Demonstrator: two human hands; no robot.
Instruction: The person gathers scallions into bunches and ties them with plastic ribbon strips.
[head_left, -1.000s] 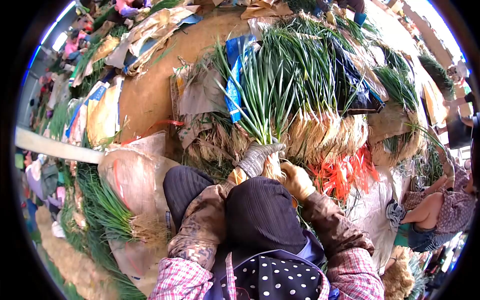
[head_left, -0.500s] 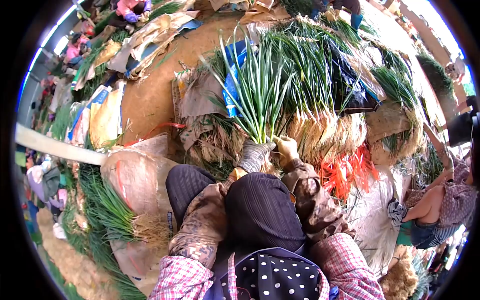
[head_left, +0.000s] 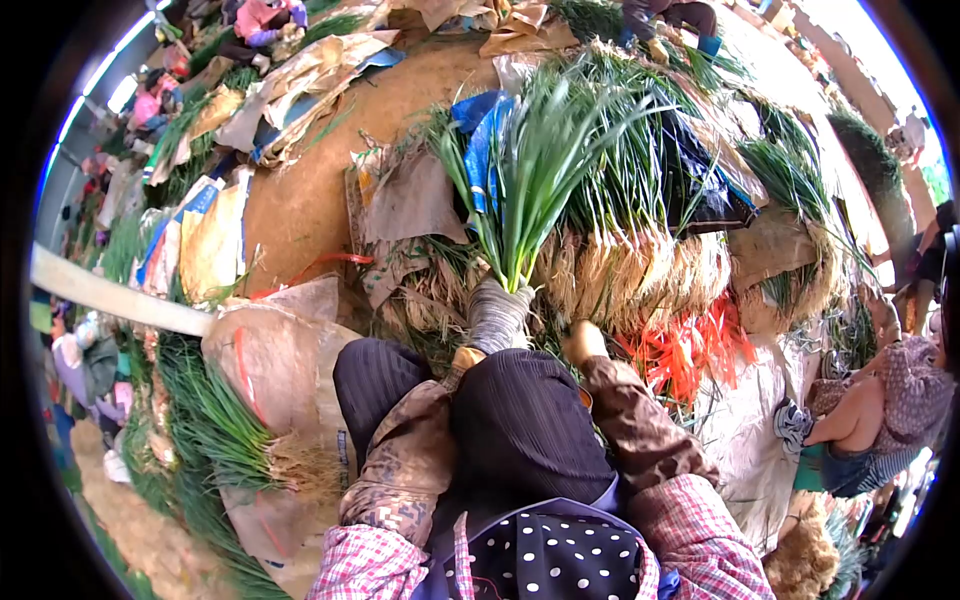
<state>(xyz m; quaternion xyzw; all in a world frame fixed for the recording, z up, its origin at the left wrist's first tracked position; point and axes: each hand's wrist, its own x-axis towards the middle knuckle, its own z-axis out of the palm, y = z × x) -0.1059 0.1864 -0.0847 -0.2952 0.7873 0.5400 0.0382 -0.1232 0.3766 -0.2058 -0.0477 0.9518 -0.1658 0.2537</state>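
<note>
My left hand (head_left: pixel 497 314), in a grey glove, is closed around the lower end of a bunch of green onions (head_left: pixel 520 190). Their leaves fan upward, away from me. To the right of it and lower, my right hand (head_left: pixel 583 343), in a pale yellowish glove, is apart from the bunch. Motion blur and the angle hide its fingers. Just beyond that hand lie orange-red plastic strips (head_left: pixel 690 345). Behind them, a row of green onions (head_left: pixel 640 265) lies with its pale roots toward me.
A finished-looking sheaf of green onions (head_left: pixel 235 430) rests on sacking (head_left: pixel 285 350) to my left. A pale strap or bar (head_left: pixel 120 290) reaches in from the left edge. Another person (head_left: pixel 880 400) sits at the right, and more people (head_left: pixel 265 20) work at the back.
My right hand has come away from the bunch and moved down toward me, beside my knee. The leaves have swung rightward and blur, while my left hand keeps its grip.
</note>
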